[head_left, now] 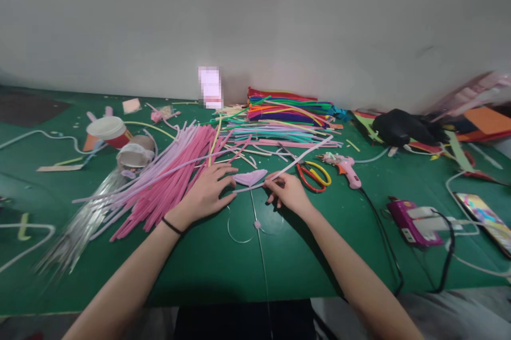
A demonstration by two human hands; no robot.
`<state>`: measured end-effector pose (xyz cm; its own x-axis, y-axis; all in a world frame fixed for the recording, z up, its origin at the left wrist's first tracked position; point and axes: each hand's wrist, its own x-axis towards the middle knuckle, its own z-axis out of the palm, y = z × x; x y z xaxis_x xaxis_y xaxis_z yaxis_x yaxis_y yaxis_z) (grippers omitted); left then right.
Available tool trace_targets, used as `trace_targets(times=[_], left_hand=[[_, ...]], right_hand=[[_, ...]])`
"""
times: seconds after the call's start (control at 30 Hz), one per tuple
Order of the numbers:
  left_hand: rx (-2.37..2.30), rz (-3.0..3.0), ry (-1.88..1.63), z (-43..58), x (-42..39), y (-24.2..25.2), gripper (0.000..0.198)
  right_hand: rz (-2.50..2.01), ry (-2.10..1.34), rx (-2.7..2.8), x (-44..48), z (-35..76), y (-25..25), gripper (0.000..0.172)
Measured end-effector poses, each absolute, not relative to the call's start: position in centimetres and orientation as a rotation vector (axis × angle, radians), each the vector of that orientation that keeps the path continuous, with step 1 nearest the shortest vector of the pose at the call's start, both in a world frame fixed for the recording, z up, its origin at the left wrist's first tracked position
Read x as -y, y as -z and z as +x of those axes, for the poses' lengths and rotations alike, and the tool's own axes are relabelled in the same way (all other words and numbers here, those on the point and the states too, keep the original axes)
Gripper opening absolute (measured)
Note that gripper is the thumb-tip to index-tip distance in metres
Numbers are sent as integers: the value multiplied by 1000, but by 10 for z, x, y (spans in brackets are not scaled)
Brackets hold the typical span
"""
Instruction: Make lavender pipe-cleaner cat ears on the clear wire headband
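A small lilac fuzzy shape point(250, 177) lies between my hands, at the top of a thin wire stem point(261, 255) that has a small lilac bead point(257, 224) and curved wire loops. My right hand point(288, 191) pinches a pale lilac pipe cleaner point(305, 155), whose long end points up and to the right. Its other end passes below the fuzzy shape toward my left hand point(211, 191). The left fingers are spread, with the fingertips beside the shape and the pipe cleaner's end near the thumb.
Pink pipe cleaners point(171, 185) lie left, beside clear strips point(85, 223) and a cup point(109, 130). Colored bundles point(287, 111) lie behind. Scissors point(315, 176), a pink glue gun point(345, 167) with a cord, a purple power strip point(413, 223) and a phone point(485, 217) are right.
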<state>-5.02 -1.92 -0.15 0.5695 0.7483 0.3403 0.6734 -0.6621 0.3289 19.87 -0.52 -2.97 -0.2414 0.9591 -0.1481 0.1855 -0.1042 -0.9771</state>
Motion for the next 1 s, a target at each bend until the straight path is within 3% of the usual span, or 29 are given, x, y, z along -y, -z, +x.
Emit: trace_targets(times=[0.13, 0.3, 0.4, 0.77, 1.0], left_hand=[[-1214, 2665, -577, -49, 18, 10, 12], [-1219, 2679, -650, -46, 17, 14, 17], [-1262, 2688, -693, -46, 17, 11, 17], [-1560, 2329, -905, -54, 11, 11, 19], [-1305, 2466, -697, -71, 9, 2, 15]], right_hand=[[-1353, -1260, 1632, 6, 200, 30, 25], [-1215, -606, 2082, 6, 201, 25, 10], [-1089, -416, 2249, 5, 201, 25, 6], [-937, -502, 2314, 2, 191, 28, 6], [-975, -497, 2257, 6, 190, 31, 4]])
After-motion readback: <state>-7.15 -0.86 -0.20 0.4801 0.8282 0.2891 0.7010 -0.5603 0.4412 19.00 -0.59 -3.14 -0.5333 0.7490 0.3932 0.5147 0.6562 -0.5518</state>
